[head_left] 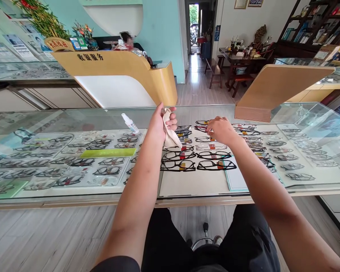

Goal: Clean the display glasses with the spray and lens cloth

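Observation:
My left hand (pixel 161 122) is closed on a beige cleaning cloth (pixel 170 136) that hangs down from its fingers. My right hand (pixel 221 129) reaches over a white tray (pixel 192 183) of eyeglass frames, its fingers curled down onto a pair of glasses (pixel 201 128) in the far rows. Black-rimmed glasses (pixel 217 165) lie in rows nearer to me. A small white spray bottle (pixel 130 123) lies on the glass counter top to the left of my left hand. Whether my right hand grips a frame is hard to see.
The glass display counter (pixel 73 121) holds trays of several glasses at left (pixel 73 162) and right (pixel 294 158). A wooden stand (pixel 274 88) sits at the right back. Beyond is a yellow cashier desk (pixel 116 70) with a person behind it. My stool base (pixel 205 238) is between my legs.

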`<state>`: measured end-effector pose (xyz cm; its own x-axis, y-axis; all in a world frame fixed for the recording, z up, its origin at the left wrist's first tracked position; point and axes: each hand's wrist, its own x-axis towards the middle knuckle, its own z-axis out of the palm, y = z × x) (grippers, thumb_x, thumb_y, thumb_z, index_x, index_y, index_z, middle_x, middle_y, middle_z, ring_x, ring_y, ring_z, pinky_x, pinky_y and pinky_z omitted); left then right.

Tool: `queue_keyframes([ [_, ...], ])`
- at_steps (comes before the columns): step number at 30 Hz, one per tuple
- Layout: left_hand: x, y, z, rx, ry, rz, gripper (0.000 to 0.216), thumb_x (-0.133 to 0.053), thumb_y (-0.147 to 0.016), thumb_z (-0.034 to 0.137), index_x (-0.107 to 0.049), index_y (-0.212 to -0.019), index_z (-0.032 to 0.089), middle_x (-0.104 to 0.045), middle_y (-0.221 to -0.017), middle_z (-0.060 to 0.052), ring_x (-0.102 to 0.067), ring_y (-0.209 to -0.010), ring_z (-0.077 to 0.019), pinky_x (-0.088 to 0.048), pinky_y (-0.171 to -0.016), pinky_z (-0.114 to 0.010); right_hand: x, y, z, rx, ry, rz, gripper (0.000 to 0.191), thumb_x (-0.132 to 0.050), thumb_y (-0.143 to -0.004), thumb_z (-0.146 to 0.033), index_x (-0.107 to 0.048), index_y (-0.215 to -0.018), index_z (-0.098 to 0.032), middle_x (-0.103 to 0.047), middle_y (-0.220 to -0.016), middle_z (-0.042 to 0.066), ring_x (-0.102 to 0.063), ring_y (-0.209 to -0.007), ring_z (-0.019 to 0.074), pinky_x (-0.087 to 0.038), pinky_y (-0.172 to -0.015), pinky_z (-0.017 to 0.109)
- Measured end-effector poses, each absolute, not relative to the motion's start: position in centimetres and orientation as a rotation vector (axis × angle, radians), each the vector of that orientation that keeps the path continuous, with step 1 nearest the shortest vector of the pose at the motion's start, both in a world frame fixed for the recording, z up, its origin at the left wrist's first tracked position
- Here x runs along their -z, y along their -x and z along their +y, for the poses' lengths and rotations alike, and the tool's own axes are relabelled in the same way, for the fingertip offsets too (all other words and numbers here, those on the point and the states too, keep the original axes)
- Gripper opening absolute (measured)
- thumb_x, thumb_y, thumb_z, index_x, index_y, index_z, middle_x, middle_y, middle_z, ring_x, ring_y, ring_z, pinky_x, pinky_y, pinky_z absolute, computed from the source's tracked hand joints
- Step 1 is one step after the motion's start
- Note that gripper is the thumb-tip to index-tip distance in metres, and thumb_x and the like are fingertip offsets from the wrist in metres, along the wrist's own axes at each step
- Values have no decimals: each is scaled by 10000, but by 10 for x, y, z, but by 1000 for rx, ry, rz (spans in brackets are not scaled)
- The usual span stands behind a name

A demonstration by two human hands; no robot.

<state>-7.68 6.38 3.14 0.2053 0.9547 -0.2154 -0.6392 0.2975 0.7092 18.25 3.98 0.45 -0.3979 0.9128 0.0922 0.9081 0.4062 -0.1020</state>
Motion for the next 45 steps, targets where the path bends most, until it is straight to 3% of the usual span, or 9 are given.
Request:
queue_keyframes([
  [10, -32, 75, 62, -1189, -579, 730, 524, -580, -1049, 614, -694, -870, 134, -527, -556, 42, -345, -338, -28, -215, -334, -151, 8, -180, 46, -1, 1746, -2579, 274, -583, -963, -75, -842, -994, -160, -832, -1208, 178, -660, -1241, 350, -439, -1026, 471],
  [17, -32, 75, 63, -1182, -579, 757, 535, -502, -1085, 589, -690, -875, 134, -522, -557, 40, -339, -336, -32, -209, -329, -160, 13, -177, 45, 40, 1775, -2680, 296, -589, -920, -15, -812, -1091, -110, -816, -1191, 214, -644, -1259, 368, -428, -1013, 453],
  [25, -27, 76, 66, -1184, -616, 758, 507, -610, -1029, 610, -698, -881, 133, -522, -578, 52, -348, -344, -23, -214, -332, -154, 9, -173, 40, 24, 1820, -2709, 298, -546, -930, 17, -789, -1062, -92, -804, -1214, 213, -649, -1280, 374, -435, -1034, 446],
  [30, -28, 76, 66, -1186, -628, 774, 499, -642, -1006, 616, -700, -867, 140, -518, -570, 53, -336, -343, -25, -211, -326, -153, 7, -173, 37, -2, 1816, -2653, 289, -521, -968, -46, -798, -1017, -113, -805, -1224, 210, -656, -1254, 380, -437, -1032, 470],
  [37, -28, 74, 65, -1197, -624, 778, 496, -607, -1026, 597, -700, -866, 136, -518, -566, 49, -325, -344, -26, -208, -323, -154, 10, -177, 41, 1, 1773, -2512, 439, -367, -1101, -243, -780, -1161, -109, -749, -1383, 218, -601, -1332, 396, -453, -1062, 507],
  [45, -29, 67, 60, -1170, -695, 792, 487, -702, -956, 622, -694, -867, 143, -510, -578, 55, -313, -361, -23, -202, -341, -154, 26, -171, 52, -86, 1787, -2466, 462, -394, -1117, -358, -787, -1143, -117, -759, -1378, 236, -600, -1341, 421, -458, -1092, 533],
])
